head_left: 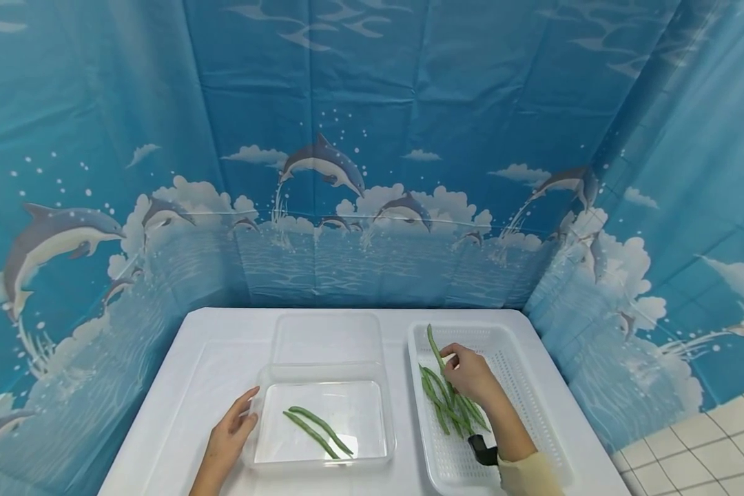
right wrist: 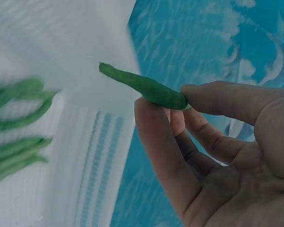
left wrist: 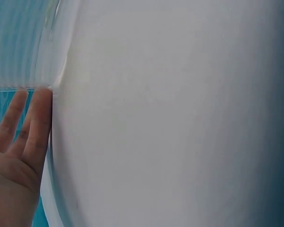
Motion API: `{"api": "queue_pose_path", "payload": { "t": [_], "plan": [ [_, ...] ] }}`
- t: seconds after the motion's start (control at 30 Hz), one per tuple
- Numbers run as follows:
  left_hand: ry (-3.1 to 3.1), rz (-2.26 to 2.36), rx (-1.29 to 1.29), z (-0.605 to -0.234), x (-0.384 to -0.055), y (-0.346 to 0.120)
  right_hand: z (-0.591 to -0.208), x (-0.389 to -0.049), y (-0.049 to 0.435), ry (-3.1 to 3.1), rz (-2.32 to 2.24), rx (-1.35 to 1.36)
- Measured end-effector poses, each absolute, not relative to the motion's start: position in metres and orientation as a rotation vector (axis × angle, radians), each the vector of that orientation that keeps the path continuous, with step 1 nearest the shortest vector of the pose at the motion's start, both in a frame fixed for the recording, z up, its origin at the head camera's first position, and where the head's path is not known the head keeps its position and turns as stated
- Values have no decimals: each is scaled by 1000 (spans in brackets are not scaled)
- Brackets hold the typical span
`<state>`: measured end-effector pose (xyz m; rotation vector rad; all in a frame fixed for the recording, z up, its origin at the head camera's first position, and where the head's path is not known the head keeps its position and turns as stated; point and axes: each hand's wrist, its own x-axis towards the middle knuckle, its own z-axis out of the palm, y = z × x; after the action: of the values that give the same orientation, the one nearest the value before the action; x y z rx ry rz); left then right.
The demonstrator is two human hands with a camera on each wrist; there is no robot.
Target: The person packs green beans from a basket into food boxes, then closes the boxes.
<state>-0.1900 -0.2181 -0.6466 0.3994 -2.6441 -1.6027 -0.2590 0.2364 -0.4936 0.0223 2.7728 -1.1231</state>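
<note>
Between thumb and fingers my right hand (head_left: 471, 372) pinches one green bean (right wrist: 144, 87), over the white perforated basket (head_left: 536, 413). Several more green beans (head_left: 446, 406) lie in a loose bunch in that basket, partly hidden by the hand and forearm. At the left, my left hand (head_left: 228, 427) has its fingertips at the left wall of a clear plastic box (head_left: 387, 420); its fingers are extended in the left wrist view. Two green beans (head_left: 318, 432) lie side by side on the bottom of the box.
A clear flat lid (head_left: 327, 334) lies behind the box on the white-covered table (head_left: 180, 399). Blue curtains with dolphins (head_left: 322, 165) hang behind and along both sides. White tiles (head_left: 700, 448) show at the lower right. A black strap device (head_left: 482, 450) sits at the right wrist.
</note>
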Motion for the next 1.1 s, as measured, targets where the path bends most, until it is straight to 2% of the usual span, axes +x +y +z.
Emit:
{"api": "queue_pose_path", "payload": {
  "t": [0.2,0.5,0.83,1.1],
  "plan": [
    [-2633,-1624,391,-648,-192,-220,-488,-256,181,2754,-1145,-160],
    [-2648,-1626,399,-646,-196,-222,-510,-246,95,2730,-1071,-442],
    [-2646,-1634,391,-645,-195,-223,-563,-229,30,2649,-947,-391],
    [-2654,-1628,418,-642,-194,-223,-576,-227,14,2666,-781,-398]
  ]
}}
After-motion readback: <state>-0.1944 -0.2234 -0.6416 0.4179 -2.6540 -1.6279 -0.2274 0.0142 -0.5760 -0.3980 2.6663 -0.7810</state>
